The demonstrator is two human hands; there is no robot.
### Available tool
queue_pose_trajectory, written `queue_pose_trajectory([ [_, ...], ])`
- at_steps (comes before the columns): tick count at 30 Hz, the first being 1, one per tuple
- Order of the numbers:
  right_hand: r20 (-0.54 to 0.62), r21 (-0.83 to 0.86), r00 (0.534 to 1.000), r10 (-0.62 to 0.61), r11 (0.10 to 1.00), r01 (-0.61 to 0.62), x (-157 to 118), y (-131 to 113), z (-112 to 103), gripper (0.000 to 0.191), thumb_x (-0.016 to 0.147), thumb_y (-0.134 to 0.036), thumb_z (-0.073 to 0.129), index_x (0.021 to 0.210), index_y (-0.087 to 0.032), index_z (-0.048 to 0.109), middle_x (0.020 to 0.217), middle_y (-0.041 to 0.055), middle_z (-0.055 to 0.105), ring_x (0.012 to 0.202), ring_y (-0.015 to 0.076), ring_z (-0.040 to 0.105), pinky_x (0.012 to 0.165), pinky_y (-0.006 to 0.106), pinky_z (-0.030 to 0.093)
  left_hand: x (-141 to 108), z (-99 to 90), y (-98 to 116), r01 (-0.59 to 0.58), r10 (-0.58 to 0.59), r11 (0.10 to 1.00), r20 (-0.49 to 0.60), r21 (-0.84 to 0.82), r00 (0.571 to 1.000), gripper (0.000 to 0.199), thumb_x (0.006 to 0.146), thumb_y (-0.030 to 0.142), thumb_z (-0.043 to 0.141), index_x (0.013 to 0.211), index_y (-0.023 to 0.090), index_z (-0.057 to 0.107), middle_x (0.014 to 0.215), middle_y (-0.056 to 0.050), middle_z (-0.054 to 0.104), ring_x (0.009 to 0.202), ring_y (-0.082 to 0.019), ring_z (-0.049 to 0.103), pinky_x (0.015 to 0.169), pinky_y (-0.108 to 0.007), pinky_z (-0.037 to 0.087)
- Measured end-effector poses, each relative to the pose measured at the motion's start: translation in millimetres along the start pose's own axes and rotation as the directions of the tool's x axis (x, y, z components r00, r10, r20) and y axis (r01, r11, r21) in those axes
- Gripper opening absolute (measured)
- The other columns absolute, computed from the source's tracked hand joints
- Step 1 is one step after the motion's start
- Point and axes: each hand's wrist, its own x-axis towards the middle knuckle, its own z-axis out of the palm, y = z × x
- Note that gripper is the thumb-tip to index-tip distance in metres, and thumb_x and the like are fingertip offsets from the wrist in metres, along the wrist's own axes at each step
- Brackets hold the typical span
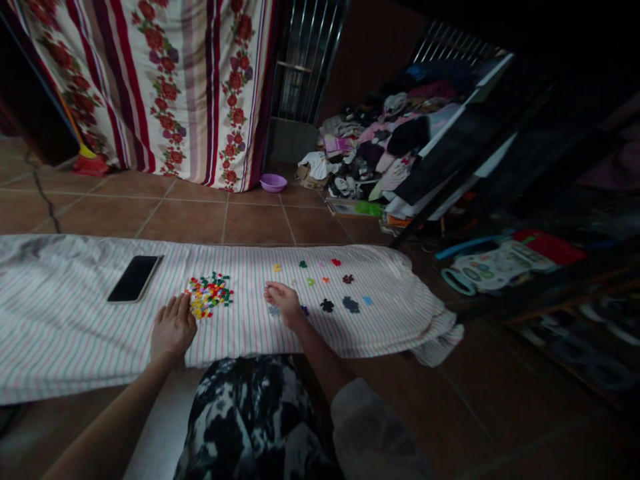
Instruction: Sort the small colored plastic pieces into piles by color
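My left hand (173, 327) lies flat on the striped cloth, its fingertips at the left edge of a loose pile of small coloured pieces (213, 291). Red, yellow, green and white show in that pile; the pieces are too small to name surely. To the right, my right hand (284, 301) is closed in a pinch over the cloth, and whatever it may hold is too small to make out. Small groups sorted by colour surround it: yellow (277, 267), dark green (303, 264), red (337, 262), brown (348, 279), black (327, 305), dark grey (351, 305) and blue (367, 301).
A dark-screened phone (134, 279) lies left of the pile on the striped cloth (65, 313). Beyond are a floral curtain (185, 87), a purple basin (273, 183) and a heap of clothes (380, 143). A colourful plastic toy (493, 263) stands at the right.
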Motion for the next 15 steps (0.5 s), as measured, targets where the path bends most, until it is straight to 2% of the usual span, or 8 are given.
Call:
queue_pose_trajectory([
  [3, -0.036, 0.056, 0.999, -0.008, 0.998, 0.010, -4.8, -7.8, -22.3, 0.045, 0.061, -0.048, 0.078, 0.094, -0.019, 0.068, 0.088, 0.0052, 0.071, 0.075, 0.0151, 0.067, 0.077, 0.035, 0.055, 0.1, 1.8, -1.6, -0.006, 0.006, 1.000, 0.000, 0.011, 1.000, 0.052, 0.091, 0.027, 0.028, 0.133, 0.006, 0.051, 0.136, -0.017, 0.057, 0.131, -0.031, 0.048, 0.110, -0.047, 0.035],
  [7, -0.070, 0.052, 0.996, -0.060, 0.997, 0.063, -8.9, -12.0, -40.7, 0.043, 0.065, -0.045, 0.075, 0.097, -0.019, 0.065, 0.093, 0.0061, 0.070, 0.080, 0.0165, 0.067, 0.080, 0.036, 0.054, 0.1, 2.8, -2.9, -0.020, 0.020, 0.999, -0.001, 0.031, 1.000, 0.052, 0.090, 0.028, 0.029, 0.132, 0.006, 0.051, 0.134, -0.018, 0.058, 0.130, -0.031, 0.048, 0.109, -0.047, 0.035],
  [12, -0.099, -0.159, 0.972, -0.214, 0.968, 0.196, -3.1, -11.4, -61.4, 0.026, 0.069, -0.036, 0.067, 0.089, -0.021, 0.064, 0.090, 0.0045, 0.070, 0.084, 0.0171, 0.066, 0.082, 0.034, 0.052, -0.7, 2.1, -3.4, -0.044, 0.045, 0.998, -0.010, 0.048, 0.999, 0.052, 0.090, 0.027, 0.029, 0.133, 0.007, 0.049, 0.135, -0.019, 0.057, 0.130, -0.031, 0.048, 0.107, -0.048, 0.037],
  [15, -0.121, -0.305, 0.948, -0.296, 0.919, 0.248, 4.4, -11.9, -84.3, 0.021, 0.070, -0.035, 0.061, 0.086, -0.021, 0.063, 0.087, 0.0043, 0.070, 0.084, 0.0177, 0.066, 0.084, 0.034, 0.053, -0.7, 2.5, -4.4, -0.052, 0.053, 0.997, -0.005, 0.065, 0.999, 0.051, 0.090, 0.027, 0.029, 0.134, 0.008, 0.048, 0.135, -0.017, 0.057, 0.130, -0.030, 0.048, 0.107, -0.046, 0.037],
])
